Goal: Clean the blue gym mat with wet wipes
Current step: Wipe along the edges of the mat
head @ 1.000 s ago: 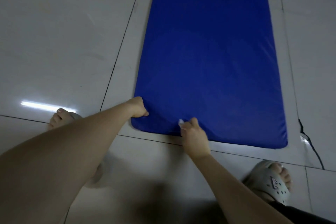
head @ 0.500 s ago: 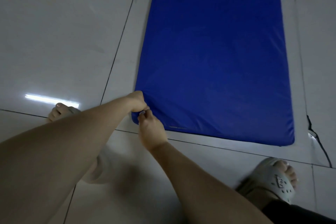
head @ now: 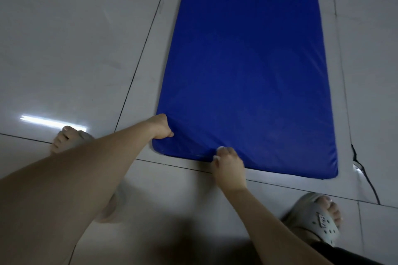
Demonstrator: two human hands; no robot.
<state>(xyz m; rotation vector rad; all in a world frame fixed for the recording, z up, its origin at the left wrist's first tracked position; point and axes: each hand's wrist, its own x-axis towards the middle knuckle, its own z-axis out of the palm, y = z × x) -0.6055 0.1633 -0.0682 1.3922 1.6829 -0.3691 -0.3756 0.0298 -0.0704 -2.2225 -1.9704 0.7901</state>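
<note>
The floor (head: 64, 38) is made of big pale grey tiles. They are shiny, with thin dark lines between them. A long white streak of light (head: 53, 123) shines on one tile at the left. The room is dim, and there is a dark shadow on the tiles close to me.

The mat (head: 247, 71) is blue and smooth. It lies flat on the floor and runs away from me, and its near short edge is just in front of my feet. A thin dark cable (head: 364, 178) lies on the floor by the mat's near right corner.

My left hand (head: 161, 127) is at the near left corner of the mat. Its fingers are curled tight together and grip that corner, and the mat has small wrinkles there. My right hand (head: 229, 164) is at the near edge, a little to the right and not touching the other hand. Its fingers are curled round a small white wipe (head: 220, 148). The wipe peeks out past my fingers and touches the mat.

I have pale slippers on. The left slipper (head: 86, 135) is partly hidden behind my left arm. The right slipper (head: 321, 219) has round holes and a small label (head: 322, 220) with marks on it, but they are too blurry to read.
</note>
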